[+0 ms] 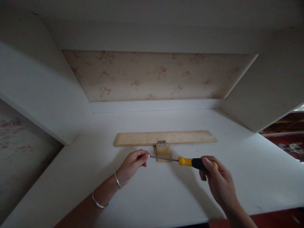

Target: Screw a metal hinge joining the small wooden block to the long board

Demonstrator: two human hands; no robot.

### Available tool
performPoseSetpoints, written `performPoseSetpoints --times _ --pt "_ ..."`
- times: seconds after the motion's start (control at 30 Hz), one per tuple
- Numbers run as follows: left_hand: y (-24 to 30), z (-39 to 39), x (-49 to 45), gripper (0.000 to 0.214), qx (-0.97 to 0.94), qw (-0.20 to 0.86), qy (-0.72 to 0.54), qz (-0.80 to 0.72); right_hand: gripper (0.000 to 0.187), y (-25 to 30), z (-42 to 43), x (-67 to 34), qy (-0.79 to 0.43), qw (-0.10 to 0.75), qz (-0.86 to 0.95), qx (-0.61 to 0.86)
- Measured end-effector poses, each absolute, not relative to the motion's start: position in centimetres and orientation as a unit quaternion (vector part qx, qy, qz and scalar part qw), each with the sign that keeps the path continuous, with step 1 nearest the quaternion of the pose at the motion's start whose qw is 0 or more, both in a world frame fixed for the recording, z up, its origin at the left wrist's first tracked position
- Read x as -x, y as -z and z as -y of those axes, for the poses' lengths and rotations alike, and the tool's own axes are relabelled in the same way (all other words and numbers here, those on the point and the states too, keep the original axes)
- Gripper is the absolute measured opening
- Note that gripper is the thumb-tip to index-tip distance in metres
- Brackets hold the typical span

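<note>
My right hand grips the yellow and black handle of a screwdriver, held level with its shaft pointing left. My left hand is closed in a pinch at the shaft's tip, where a tiny screw seems to sit. Just behind the shaft lies a long wooden strip on the white tabletop. A small metal hinge joins the strip to a short wooden block that points toward me. Two bangles circle my left wrist.
White panels wall the tabletop on the left and right. A floral-patterned back wall stands behind. Beyond the right panel, cluttered shelves show. The table's front edge runs near the bottom of the view.
</note>
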State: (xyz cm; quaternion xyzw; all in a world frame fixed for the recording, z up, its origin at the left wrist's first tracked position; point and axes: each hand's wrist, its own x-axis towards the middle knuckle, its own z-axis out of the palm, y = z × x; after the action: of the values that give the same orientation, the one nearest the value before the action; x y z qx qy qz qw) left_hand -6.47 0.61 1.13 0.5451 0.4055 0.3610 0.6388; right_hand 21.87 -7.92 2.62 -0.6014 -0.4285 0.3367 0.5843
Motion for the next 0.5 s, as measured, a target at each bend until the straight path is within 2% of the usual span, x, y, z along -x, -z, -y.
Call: performPoseSetpoints --times 0.5 --pt "-1.21 -0.7 6.33 0.026 -0.624 0.558 -0.332 -0.435 0.03 -2.46 7.96 -21.93 -0.365 0.532 0.432 0.63"
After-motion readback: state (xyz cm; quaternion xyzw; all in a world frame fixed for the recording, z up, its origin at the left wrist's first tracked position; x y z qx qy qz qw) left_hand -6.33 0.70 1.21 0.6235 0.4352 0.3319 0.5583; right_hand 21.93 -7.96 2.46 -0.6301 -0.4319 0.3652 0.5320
